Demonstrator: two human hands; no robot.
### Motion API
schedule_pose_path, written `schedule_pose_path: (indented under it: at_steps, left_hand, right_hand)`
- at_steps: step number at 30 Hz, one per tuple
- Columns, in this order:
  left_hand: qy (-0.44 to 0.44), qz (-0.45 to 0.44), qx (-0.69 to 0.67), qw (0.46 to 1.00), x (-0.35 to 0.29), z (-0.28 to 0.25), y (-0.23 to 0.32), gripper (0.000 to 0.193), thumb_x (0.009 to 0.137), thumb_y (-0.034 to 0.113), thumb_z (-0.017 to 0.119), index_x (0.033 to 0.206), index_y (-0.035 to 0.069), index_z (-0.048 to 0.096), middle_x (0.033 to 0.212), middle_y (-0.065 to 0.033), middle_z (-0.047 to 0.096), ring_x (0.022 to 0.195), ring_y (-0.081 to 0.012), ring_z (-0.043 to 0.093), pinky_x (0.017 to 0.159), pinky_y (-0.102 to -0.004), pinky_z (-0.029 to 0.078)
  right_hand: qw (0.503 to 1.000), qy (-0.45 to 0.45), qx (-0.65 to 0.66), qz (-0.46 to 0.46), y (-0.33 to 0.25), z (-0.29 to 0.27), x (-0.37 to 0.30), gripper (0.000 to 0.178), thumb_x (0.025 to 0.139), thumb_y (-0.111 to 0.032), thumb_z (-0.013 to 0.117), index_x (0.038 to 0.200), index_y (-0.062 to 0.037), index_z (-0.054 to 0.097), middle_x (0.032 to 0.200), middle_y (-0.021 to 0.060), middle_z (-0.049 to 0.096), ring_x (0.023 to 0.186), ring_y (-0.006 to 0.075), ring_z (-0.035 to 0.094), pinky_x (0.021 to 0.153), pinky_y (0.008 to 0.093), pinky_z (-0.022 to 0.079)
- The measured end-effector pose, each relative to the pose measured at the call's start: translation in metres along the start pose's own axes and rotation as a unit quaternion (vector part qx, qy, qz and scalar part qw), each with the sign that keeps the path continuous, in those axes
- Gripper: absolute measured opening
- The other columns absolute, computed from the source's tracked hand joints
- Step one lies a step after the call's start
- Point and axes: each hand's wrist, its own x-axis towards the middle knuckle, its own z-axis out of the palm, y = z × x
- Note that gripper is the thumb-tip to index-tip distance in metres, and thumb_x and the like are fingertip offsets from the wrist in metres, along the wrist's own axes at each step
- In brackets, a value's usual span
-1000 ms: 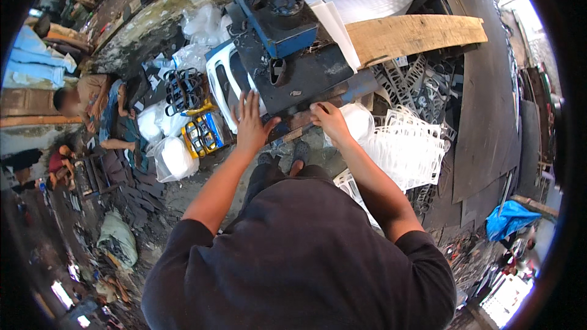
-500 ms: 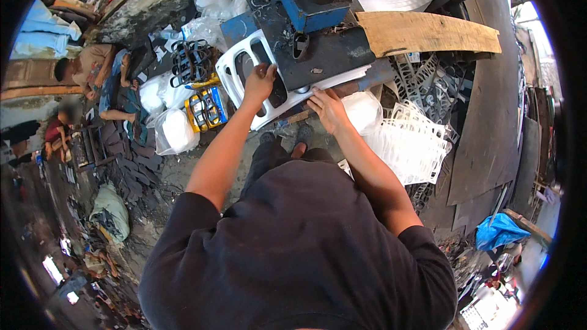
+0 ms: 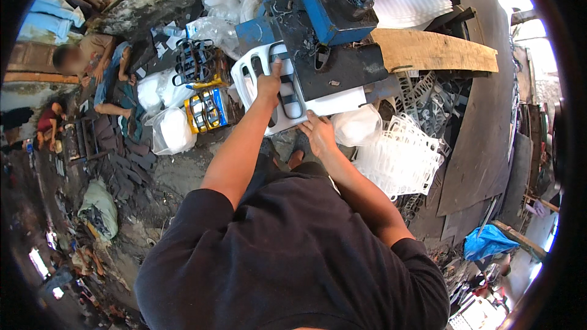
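Observation:
In front of the press, a white sheet (image 3: 243,85) with long oval cutouts juts out to the left. Over its right part lies a long rounded frame with dark crossbars (image 3: 293,108), which looks like a cutting die; white shows between the bars. My left hand (image 3: 268,90) is closed around the frame, its grip partly hidden by the hand itself. My right hand (image 3: 319,134) pinches the near edge of the white sheet, just right of the frame's near end. Under the dark board (image 3: 333,76) of the press, more white sheet (image 3: 342,101) sticks out.
The blue press head (image 3: 348,27) overhangs the board. To the left lie black (image 3: 199,64) and yellow (image 3: 195,112) die-like frames and bagged white pieces (image 3: 173,131). A wooden plank (image 3: 437,50) and cut-out white sheets (image 3: 400,156) are at right. Two people sit far left.
The frame now lies farther right on the sheet, with white showing inside it. My left hand has shifted right, my right hand slightly nearer me. The whole view has shifted a little.

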Motion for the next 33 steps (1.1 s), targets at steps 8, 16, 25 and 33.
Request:
schedule_pose_path:
  at_steps: [8, 16, 25, 33]
  left_hand:
    - [-0.396, 0.042, -0.343, 0.851, 0.01, -0.057, -0.003, 0.02, 0.091, 0.024, 0.065, 0.102, 0.008, 0.059, 0.074, -0.0002, 0.054, 0.067, -0.0131, 0.052, 0.063, -0.0297, 0.045]
    - [-0.291, 0.086, -0.178, 0.936, -0.042, -0.036, 0.013, 0.075, 0.096, 0.066, 0.042, 0.133, 0.002, 0.05, 0.123, -0.0132, 0.06, 0.107, -0.0229, 0.062, 0.087, -0.038, 0.053]
    - [-0.141, 0.056, -0.16, 0.975, 0.023, -0.017, -0.001, 0.06, 0.089, 0.057, 0.066, 0.105, 0.0, 0.057, 0.078, -0.0021, 0.056, 0.069, -0.015, 0.054, 0.069, -0.0256, 0.045]
    - [-0.276, 0.389, 0.172, 0.862, -0.157, -0.067, 0.019, 0.122, 0.069, 0.031, 0.09, 0.153, -0.005, 0.009, 0.153, -0.0256, 0.032, 0.144, -0.035, 0.029, 0.115, -0.0419, 0.028]
  right_hand:
    - [0.968, -0.047, -0.194, 0.149, -0.034, -0.002, 0.01, 0.034, 0.099, -0.026, 0.058, 0.104, 0.0073, 0.06, 0.082, 0.0148, 0.067, 0.07, 0.0242, 0.066, 0.067, 0.0383, 0.056]
    - [0.705, 0.031, -0.559, -0.435, -0.119, 0.149, -0.037, 0.055, 0.087, -0.036, 0.072, 0.122, 0.0013, 0.052, 0.096, 0.0205, 0.069, 0.091, 0.036, 0.069, 0.08, 0.0423, 0.053]
    - [0.683, 0.09, -0.549, -0.473, -0.138, 0.13, -0.094, 0.047, 0.089, -0.015, 0.063, 0.132, -0.0057, 0.046, 0.093, 0.0205, 0.064, 0.078, 0.0303, 0.066, 0.073, 0.0403, 0.051]
    - [0.774, 0.155, -0.45, -0.418, -0.105, 0.071, -0.152, 0.039, 0.092, -0.008, 0.059, 0.13, -0.0071, 0.048, 0.087, 0.0144, 0.065, 0.067, 0.0211, 0.063, 0.061, 0.0333, 0.05]
